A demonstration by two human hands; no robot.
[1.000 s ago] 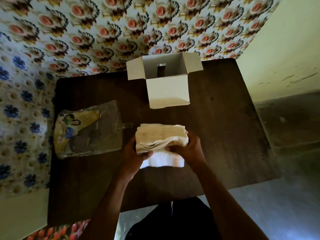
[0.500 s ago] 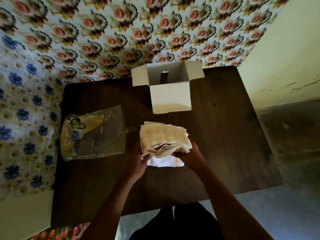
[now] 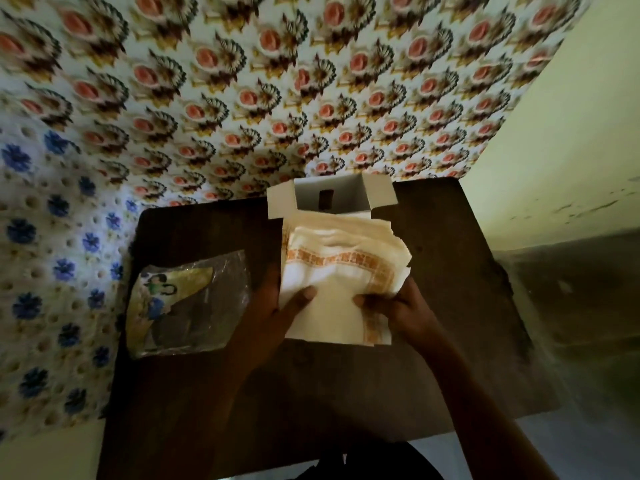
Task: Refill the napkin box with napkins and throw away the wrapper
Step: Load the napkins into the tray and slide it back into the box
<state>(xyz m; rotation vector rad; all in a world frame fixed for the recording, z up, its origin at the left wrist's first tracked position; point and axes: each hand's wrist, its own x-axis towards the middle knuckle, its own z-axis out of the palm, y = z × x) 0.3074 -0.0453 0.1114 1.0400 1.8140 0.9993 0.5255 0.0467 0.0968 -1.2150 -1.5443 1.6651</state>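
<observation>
Napkins held above dark table

Both hands grip the napkins [image 3: 341, 271]: left hand [image 3: 273, 306] and right hand [image 3: 398, 306] pinch the near edge, the stack just near of the open white box [image 3: 332, 199] at the far edge. Wrapper [image 3: 188, 306] lies left on the table [image 3: 450, 271]. Floral wallpaper [image 3: 242, 81] covers the far wall.

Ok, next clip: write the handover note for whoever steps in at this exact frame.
Left hand and right hand: both grip the napkin stack at its near edge, lifted in front of the box.
Napkin box: open, flaps out, at the table's far edge.
Wrapper: lying flat on the left.
Done: napkins unwrapped.
Left: put the stack in the box, close it, bin the wrapper.
</observation>
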